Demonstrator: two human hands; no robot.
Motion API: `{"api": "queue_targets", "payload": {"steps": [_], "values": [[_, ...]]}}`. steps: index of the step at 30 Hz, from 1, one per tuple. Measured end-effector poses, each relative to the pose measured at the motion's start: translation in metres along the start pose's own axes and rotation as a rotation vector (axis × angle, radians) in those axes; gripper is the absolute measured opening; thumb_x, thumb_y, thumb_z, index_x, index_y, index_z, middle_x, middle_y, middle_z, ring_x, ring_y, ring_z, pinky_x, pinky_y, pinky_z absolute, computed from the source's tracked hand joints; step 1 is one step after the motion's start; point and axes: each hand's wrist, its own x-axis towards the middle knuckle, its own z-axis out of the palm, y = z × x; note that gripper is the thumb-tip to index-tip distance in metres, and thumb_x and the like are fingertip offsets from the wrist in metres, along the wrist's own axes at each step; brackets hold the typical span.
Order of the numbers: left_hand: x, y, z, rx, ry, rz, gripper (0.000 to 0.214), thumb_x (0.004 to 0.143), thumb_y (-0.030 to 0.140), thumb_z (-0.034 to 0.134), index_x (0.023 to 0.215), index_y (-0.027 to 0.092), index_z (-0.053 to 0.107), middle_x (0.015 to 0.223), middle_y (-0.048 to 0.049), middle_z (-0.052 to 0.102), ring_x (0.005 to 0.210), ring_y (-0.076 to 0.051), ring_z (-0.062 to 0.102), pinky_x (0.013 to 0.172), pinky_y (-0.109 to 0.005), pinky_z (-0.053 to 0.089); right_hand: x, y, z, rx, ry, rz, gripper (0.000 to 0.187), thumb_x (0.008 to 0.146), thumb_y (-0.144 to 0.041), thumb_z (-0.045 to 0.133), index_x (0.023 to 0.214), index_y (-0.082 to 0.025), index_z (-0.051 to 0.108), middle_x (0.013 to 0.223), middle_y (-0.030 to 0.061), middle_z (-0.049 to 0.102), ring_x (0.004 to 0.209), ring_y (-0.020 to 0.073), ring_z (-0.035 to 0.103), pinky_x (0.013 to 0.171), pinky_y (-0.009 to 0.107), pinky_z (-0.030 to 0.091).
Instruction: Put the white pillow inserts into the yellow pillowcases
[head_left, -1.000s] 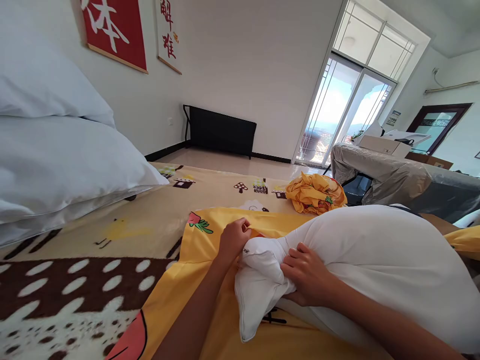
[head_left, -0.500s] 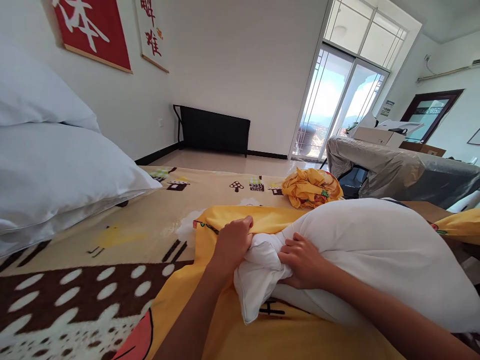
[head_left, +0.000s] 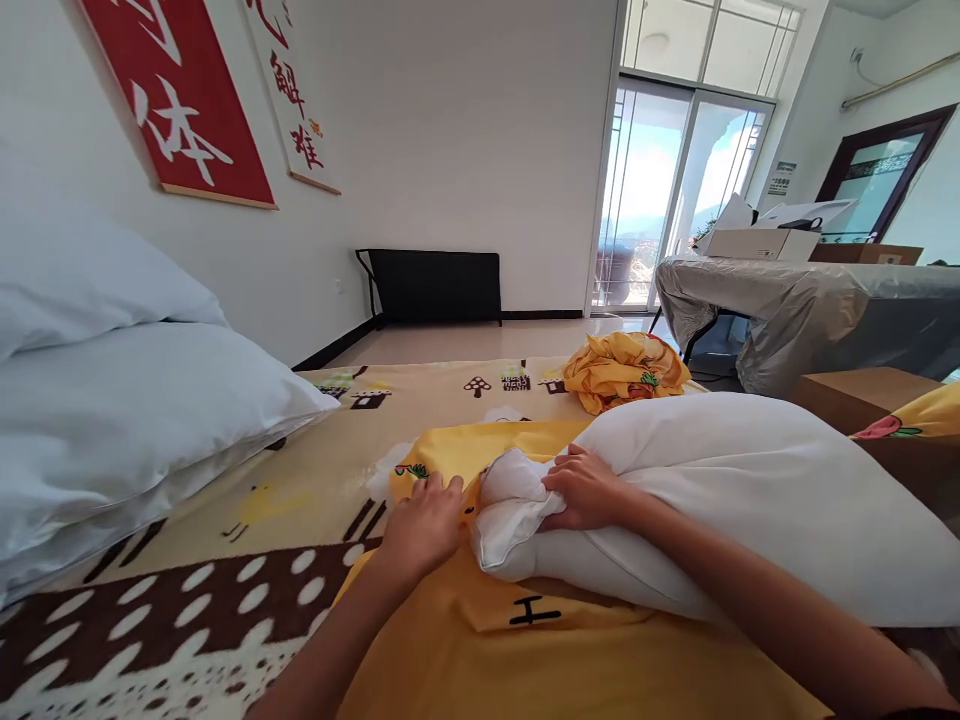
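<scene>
A plump white pillow (head_left: pixel 750 480) lies across the right of the bed, its near end bunched into a gathered corner. My right hand (head_left: pixel 589 490) is closed around that bunched end. Under and beside it spreads a yellow pillowcase (head_left: pixel 600 660) with black line marks and a small carrot-like print. My left hand (head_left: pixel 424 525), fingers curled, grips the pillowcase just left of the pillow's corner. The fabric rises between the hand and the corner. My left fingertips are partly hidden in the cloth.
A crumpled orange-yellow cloth (head_left: pixel 626 372) lies at the bed's far edge. White pillows (head_left: pixel 150 420) are stacked at left on the patterned blanket (head_left: pixel 300 470). A cardboard box (head_left: pixel 847 395) stands at right, before a plastic-covered table (head_left: pixel 795 300). A folded black frame (head_left: pixel 435 287) leans on the wall.
My left hand has moved left and slightly down, away from the pillow's corner. My right hand keeps its grip on the pillow end. The view has tilted upward a little.
</scene>
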Motion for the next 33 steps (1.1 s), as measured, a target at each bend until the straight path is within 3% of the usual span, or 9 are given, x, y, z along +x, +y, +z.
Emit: {"api": "queue_targets", "payload": {"steps": [3, 6, 9, 12, 17, 23, 29, 33], "values": [[-0.003, 0.011, -0.020, -0.023, -0.037, -0.001, 0.020, 0.072, 0.009, 0.047, 0.089, 0.013, 0.057, 0.096, -0.0178, 0.063, 0.092, -0.034, 0.060, 0.070, -0.039, 0.044, 0.000, 0.002, 0.000, -0.009, 0.006, -0.002, 0.049, 0.076, -0.067, 0.055, 0.074, -0.019, 0.065, 0.073, 0.0047, 0.067, 0.077, 0.0189, 0.059, 0.075, 0.032, 0.030], [0.001, 0.021, -0.044, -0.096, 0.014, 0.022, 0.013, 0.073, 0.009, 0.042, 0.073, 0.016, 0.053, 0.085, -0.0131, 0.065, 0.084, -0.027, 0.062, 0.065, -0.031, 0.041, 0.000, 0.002, -0.001, -0.026, 0.001, -0.007, 0.049, 0.077, -0.067, 0.054, 0.074, -0.019, 0.065, 0.073, 0.0054, 0.067, 0.077, 0.0195, 0.060, 0.075, 0.032, 0.031], [0.008, 0.023, -0.055, -0.223, 0.056, 0.043, 0.010, 0.073, 0.012, 0.041, 0.070, 0.018, 0.048, 0.074, -0.0045, 0.064, 0.069, -0.017, 0.063, 0.059, -0.024, 0.039, -0.001, 0.001, -0.003, -0.040, -0.004, -0.002, 0.052, 0.077, -0.069, 0.052, 0.074, -0.019, 0.066, 0.072, 0.0062, 0.067, 0.076, 0.0197, 0.060, 0.075, 0.032, 0.031], [0.015, 0.014, -0.047, -0.311, 0.078, 0.003, 0.007, 0.073, 0.017, 0.040, 0.074, 0.019, 0.047, 0.069, -0.0016, 0.063, 0.059, -0.014, 0.061, 0.055, -0.023, 0.039, -0.002, -0.001, -0.003, -0.038, 0.005, -0.009, 0.052, 0.076, -0.069, 0.052, 0.075, -0.019, 0.066, 0.072, 0.0063, 0.067, 0.077, 0.0197, 0.060, 0.076, 0.033, 0.031], [0.013, -0.006, -0.017, -0.364, 0.106, -0.062, 0.017, 0.079, 0.036, 0.040, 0.075, 0.019, 0.044, 0.080, -0.0063, 0.065, 0.077, -0.020, 0.063, 0.062, -0.026, 0.043, -0.004, -0.002, -0.001, -0.045, 0.033, -0.017, 0.053, 0.076, -0.070, 0.052, 0.075, -0.019, 0.066, 0.072, 0.0064, 0.067, 0.076, 0.0199, 0.060, 0.075, 0.033, 0.032], [-0.002, -0.001, -0.005, -0.396, -0.056, -0.090, 0.022, 0.077, 0.042, 0.040, 0.082, 0.020, 0.042, 0.065, -0.0014, 0.061, 0.046, -0.016, 0.056, 0.045, -0.026, 0.038, -0.004, -0.002, 0.001, -0.036, 0.032, -0.004, 0.051, 0.075, -0.068, 0.055, 0.076, -0.019, 0.067, 0.074, 0.0059, 0.067, 0.076, 0.0199, 0.060, 0.075, 0.033, 0.031], [0.004, 0.012, 0.003, -0.338, -0.021, 0.034, 0.016, 0.068, 0.026, 0.052, 0.081, 0.020, 0.045, 0.080, -0.0043, 0.061, 0.076, -0.021, 0.058, 0.060, -0.027, 0.036, -0.001, 0.005, 0.000, -0.016, 0.008, 0.015, 0.051, 0.075, -0.068, 0.056, 0.077, -0.019, 0.068, 0.074, 0.0061, 0.067, 0.077, 0.0198, 0.060, 0.076, 0.032, 0.032], [0.005, 0.007, 0.002, -0.396, -0.035, 0.052, 0.028, 0.068, 0.026, 0.050, 0.095, 0.019, 0.048, 0.075, -0.0004, 0.056, 0.072, -0.019, 0.055, 0.058, -0.026, 0.035, 0.006, 0.013, -0.001, 0.013, -0.014, 0.052, 0.050, 0.073, -0.068, 0.058, 0.077, -0.019, 0.068, 0.073, 0.0056, 0.067, 0.075, 0.0195, 0.060, 0.074, 0.031, 0.032]]}}
